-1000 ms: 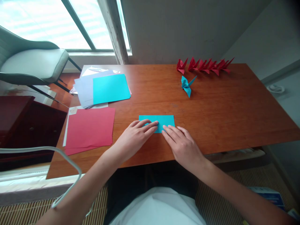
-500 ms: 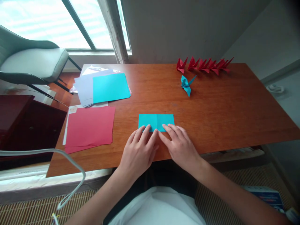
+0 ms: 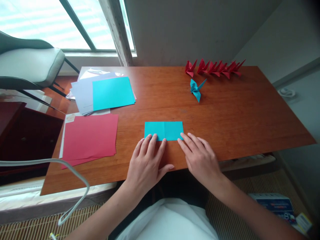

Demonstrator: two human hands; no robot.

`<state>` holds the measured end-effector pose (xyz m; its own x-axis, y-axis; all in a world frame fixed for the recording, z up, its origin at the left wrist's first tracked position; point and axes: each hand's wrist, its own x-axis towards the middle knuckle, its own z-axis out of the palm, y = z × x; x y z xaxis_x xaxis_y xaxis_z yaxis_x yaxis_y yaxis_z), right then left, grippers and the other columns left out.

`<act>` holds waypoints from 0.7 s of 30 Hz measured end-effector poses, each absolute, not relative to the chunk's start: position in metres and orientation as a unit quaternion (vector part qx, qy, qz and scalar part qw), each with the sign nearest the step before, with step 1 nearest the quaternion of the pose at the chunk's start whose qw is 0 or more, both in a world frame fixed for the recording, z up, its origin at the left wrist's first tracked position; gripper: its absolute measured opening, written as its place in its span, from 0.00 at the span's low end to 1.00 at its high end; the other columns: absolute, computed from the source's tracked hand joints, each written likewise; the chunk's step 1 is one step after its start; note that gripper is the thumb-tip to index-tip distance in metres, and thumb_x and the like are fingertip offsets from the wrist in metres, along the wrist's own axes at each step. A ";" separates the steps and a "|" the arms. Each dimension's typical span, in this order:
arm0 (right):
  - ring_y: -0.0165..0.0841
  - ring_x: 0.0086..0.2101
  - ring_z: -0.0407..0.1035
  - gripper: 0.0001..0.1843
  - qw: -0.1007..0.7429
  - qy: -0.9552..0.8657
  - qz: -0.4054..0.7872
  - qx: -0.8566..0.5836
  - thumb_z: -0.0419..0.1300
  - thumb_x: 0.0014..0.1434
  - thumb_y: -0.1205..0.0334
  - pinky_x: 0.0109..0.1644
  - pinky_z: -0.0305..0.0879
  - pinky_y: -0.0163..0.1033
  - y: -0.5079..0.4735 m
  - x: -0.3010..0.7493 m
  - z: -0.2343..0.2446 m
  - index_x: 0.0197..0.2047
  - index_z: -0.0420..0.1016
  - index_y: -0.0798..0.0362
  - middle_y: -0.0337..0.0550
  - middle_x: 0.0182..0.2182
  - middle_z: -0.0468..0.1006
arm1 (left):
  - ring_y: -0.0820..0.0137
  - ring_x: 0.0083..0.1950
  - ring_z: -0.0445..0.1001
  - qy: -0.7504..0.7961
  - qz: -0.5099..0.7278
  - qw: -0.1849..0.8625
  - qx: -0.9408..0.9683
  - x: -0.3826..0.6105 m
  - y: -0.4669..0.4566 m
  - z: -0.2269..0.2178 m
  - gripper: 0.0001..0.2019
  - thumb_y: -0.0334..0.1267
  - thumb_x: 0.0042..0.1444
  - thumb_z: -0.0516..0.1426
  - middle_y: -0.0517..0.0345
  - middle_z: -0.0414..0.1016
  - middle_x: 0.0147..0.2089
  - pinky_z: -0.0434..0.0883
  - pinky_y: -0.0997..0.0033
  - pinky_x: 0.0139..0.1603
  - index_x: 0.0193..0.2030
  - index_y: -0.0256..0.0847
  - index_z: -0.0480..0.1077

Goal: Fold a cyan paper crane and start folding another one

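A folded blue sheet of paper (image 3: 163, 129), a flat rectangle with an upright crease down its middle, lies near the table's front edge. My left hand (image 3: 147, 156) is open, its fingertips resting on the paper's lower left edge and the thumb spread to the side. At the lower right corner, the fingertips of my right hand (image 3: 200, 153) touch the paper, fingers stretched out. A blue paper crane (image 3: 196, 90) stands beyond, to the right. Behind it several red paper cranes (image 3: 213, 69) form a row along the far edge.
On the table's left side lie red sheets (image 3: 90, 136) and, farther back, blue sheets (image 3: 113, 93) over pale papers (image 3: 81, 96). The wooden table (image 3: 245, 113) stretches off to the right. A white cable (image 3: 77, 173) loops at the lower left; a chair (image 3: 30, 63) stands by the window.
My right hand has slid right along the paper's lower edge, from near the crease to the corner. My left thumb has spread out. The whole view has shifted slightly.
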<state>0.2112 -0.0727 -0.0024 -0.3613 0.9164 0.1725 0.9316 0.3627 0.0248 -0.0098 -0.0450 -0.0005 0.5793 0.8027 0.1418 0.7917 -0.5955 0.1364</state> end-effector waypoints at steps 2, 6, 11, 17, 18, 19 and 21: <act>0.47 0.62 0.65 0.25 0.059 -0.815 -0.069 -0.572 0.52 0.69 0.71 0.64 0.62 0.53 -0.076 0.216 -0.002 0.67 0.68 0.58 0.46 0.67 0.68 | 0.42 0.70 0.63 0.445 0.093 0.029 0.890 -0.011 -0.043 0.000 0.38 0.63 0.62 0.54 0.33 0.64 0.71 0.61 0.42 0.69 0.70 0.38 0.63; 0.47 0.61 0.67 0.24 0.060 -0.811 -0.079 -0.576 0.52 0.68 0.72 0.63 0.63 0.53 -0.078 0.218 -0.003 0.66 0.70 0.58 0.46 0.67 0.69 | 0.44 0.71 0.64 0.438 0.096 0.027 0.894 -0.017 -0.042 0.000 0.37 0.63 0.63 0.54 0.36 0.63 0.71 0.59 0.42 0.70 0.71 0.40 0.63; 0.46 0.62 0.66 0.25 0.056 -0.810 -0.069 -0.580 0.52 0.68 0.72 0.63 0.64 0.52 -0.077 0.217 -0.004 0.67 0.69 0.58 0.44 0.68 0.67 | 0.44 0.70 0.65 0.443 0.097 -0.001 0.891 -0.034 -0.044 0.003 0.34 0.58 0.64 0.55 0.35 0.64 0.71 0.62 0.42 0.67 0.70 0.39 0.64; 0.45 0.62 0.65 0.26 0.061 -0.810 -0.056 -0.581 0.51 0.67 0.72 0.64 0.64 0.52 -0.078 0.220 -0.005 0.67 0.68 0.58 0.44 0.68 0.68 | 0.46 0.68 0.68 0.463 0.103 -0.021 0.880 -0.049 -0.047 0.005 0.26 0.48 0.67 0.54 0.37 0.66 0.70 0.64 0.46 0.64 0.67 0.37 0.67; 0.46 0.62 0.64 0.26 0.062 -0.810 -0.055 -0.581 0.51 0.67 0.72 0.64 0.64 0.52 -0.078 0.220 -0.005 0.67 0.69 0.58 0.44 0.68 0.68 | 0.47 0.67 0.68 0.473 0.105 -0.026 0.874 -0.052 -0.048 0.005 0.26 0.48 0.67 0.54 0.37 0.67 0.69 0.65 0.46 0.64 0.67 0.36 0.67; 0.46 0.62 0.64 0.26 0.063 -0.810 -0.053 -0.581 0.51 0.67 0.73 0.64 0.64 0.52 -0.078 0.220 -0.005 0.67 0.69 0.57 0.44 0.68 0.68 | 0.46 0.67 0.68 0.485 0.104 -0.031 0.868 -0.053 -0.049 0.004 0.26 0.47 0.67 0.54 0.37 0.67 0.69 0.65 0.46 0.63 0.67 0.35 0.66; 0.46 0.63 0.64 0.27 0.066 -0.810 -0.046 -0.581 0.51 0.67 0.73 0.64 0.64 0.53 -0.078 0.220 -0.006 0.68 0.68 0.57 0.44 0.68 0.68 | 0.46 0.67 0.68 0.507 0.103 -0.041 0.854 -0.056 -0.053 0.002 0.27 0.46 0.68 0.53 0.37 0.68 0.69 0.65 0.46 0.62 0.68 0.33 0.65</act>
